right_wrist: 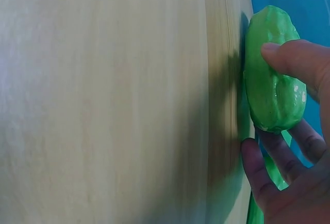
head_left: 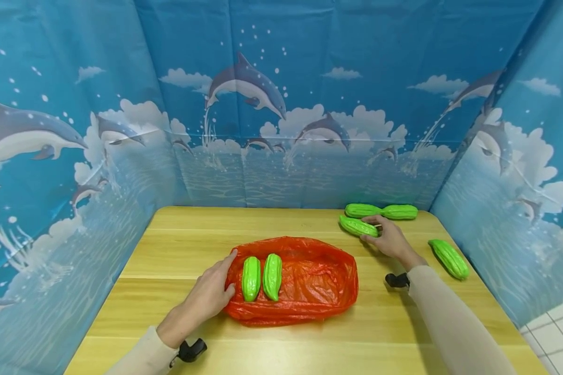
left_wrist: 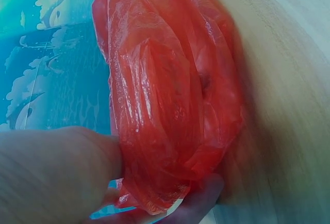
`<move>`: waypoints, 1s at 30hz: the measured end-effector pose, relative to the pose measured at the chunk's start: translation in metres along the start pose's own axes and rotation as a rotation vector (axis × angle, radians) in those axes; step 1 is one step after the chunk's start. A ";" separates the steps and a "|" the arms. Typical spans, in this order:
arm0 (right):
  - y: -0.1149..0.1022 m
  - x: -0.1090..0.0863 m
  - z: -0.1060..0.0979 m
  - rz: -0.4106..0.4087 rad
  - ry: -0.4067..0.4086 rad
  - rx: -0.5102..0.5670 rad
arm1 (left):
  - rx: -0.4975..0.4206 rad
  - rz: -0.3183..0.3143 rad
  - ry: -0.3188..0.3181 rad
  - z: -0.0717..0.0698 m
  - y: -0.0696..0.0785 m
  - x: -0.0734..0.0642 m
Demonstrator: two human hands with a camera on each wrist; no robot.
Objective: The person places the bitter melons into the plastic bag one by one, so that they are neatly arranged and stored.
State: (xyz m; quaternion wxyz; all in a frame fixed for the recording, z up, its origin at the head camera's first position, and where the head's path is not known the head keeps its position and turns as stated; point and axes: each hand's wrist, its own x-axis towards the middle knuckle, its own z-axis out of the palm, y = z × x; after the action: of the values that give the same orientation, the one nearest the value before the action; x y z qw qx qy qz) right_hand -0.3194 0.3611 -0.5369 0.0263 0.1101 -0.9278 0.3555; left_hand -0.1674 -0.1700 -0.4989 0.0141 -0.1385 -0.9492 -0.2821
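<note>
My right hand (head_left: 388,240) grips a green bitter melon (head_left: 357,226) near the back right of the table. In the right wrist view the thumb lies across this bitter melon (right_wrist: 273,90), with fingers at its end and far side. At the left end of an opened red plastic bag (head_left: 316,278), my left hand (head_left: 209,286) holds the rim. The left wrist view shows its fingers around the bag's (left_wrist: 154,95) end, partly hidden by the plastic. Two green bitter melons, one on the left (head_left: 251,279) and one beside it (head_left: 272,277), lie side by side inside the bag.
Two more bitter melons, one (head_left: 362,210) touching another (head_left: 400,212), lie end to end along the table's back edge. A single bitter melon (head_left: 449,259) lies near the right edge. A dolphin-print curtain (head_left: 281,172) encloses the wooden table (head_left: 178,245) at the back and sides.
</note>
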 end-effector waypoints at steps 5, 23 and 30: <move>0.006 0.000 0.001 -0.042 0.013 0.035 | 0.006 0.010 0.008 0.000 0.000 0.000; -0.014 -0.008 0.006 0.057 -0.012 0.055 | 0.009 0.000 -0.005 0.001 0.003 -0.001; -0.019 -0.012 0.002 0.050 -0.009 0.065 | 0.016 0.005 -0.003 0.002 0.005 0.000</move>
State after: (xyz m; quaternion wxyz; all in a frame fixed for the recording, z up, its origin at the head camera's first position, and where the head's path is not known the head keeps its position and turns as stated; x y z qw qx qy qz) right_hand -0.3037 0.3484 -0.5275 0.0097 0.0890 -0.9183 0.3857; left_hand -0.1655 -0.1651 -0.4978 0.0146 -0.1412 -0.9511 -0.2744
